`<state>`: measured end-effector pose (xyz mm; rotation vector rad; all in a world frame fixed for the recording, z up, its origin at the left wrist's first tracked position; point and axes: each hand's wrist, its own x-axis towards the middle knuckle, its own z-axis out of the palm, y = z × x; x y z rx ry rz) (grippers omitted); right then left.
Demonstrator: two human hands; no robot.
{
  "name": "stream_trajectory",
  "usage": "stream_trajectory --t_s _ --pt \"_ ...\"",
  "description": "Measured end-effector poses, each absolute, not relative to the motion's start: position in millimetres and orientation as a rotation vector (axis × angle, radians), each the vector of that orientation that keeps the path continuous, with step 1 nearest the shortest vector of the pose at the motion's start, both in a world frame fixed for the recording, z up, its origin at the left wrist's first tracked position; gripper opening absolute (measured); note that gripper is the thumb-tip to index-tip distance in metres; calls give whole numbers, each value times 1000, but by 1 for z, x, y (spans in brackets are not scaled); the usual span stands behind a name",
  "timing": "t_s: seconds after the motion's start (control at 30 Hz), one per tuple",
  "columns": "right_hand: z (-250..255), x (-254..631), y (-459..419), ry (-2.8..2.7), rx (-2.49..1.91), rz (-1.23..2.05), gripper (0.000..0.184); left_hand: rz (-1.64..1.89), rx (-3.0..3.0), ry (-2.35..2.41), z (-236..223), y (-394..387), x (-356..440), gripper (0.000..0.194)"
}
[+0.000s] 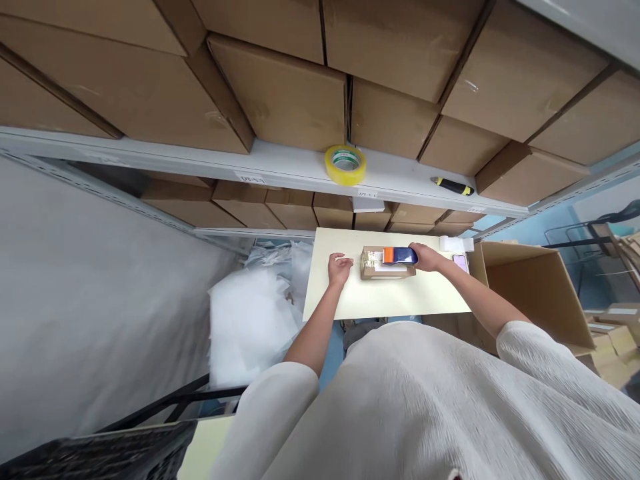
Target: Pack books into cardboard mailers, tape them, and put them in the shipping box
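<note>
A small brown cardboard box (367,272) lies on the pale yellow tabletop (370,303), with shiny clear tape at its left end and a white label on top. My right hand (424,257) is closed around the dark blue end of a blue-and-orange handheld tool (400,255). The tool lies over the top of the box, its orange end pointing left; its exact kind cannot be made out. Just left of the box, my left hand (340,268) hovers with nothing in it, fingers loosely bent and apart.
On the shelf ahead are a yellow tape roll (345,165) and a utility knife (453,186), below stacked cartons (285,93). A phone (461,263) and white roll (453,244) lie at the table's right. Beside it stands an open carton (537,287); white foam sheets (253,320) are left.
</note>
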<state>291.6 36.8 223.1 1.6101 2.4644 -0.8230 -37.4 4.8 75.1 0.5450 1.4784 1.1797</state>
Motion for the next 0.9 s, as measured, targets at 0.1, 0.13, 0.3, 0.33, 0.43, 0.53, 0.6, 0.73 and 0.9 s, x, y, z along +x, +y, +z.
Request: stream_trajectory --t_s 0.1,0.13,0.3,0.33,0.43,0.53,0.6,0.73,0.9 --pt "222 289 38 2443 1605 -784 36 1133 527 1490 68 5 -25 41" --pt "222 289 38 2439 1603 -773 36 1111 528 1496 67 5 -20 40" --pt "221 288 36 2441 1589 -723 36 1079 566 1486 65 4 -4 37" --pt "221 288 36 2442 1587 -720 36 1087 574 1482 64 3 -3 37" --pt "221 288 35 2452 1579 -717 35 1121 594 1478 64 1 0 36" --pt "221 288 35 2451 1580 -708 35 1133 639 1507 65 -2 4 33" --pt "221 288 35 2444 1586 -705 35 1132 674 1540 65 -5 7 32" --pt "221 288 34 2425 1607 -700 35 1147 686 1669 65 -11 8 31" --pt "220 288 32 2417 1625 -734 37 1167 754 1558 67 -15 2 20"
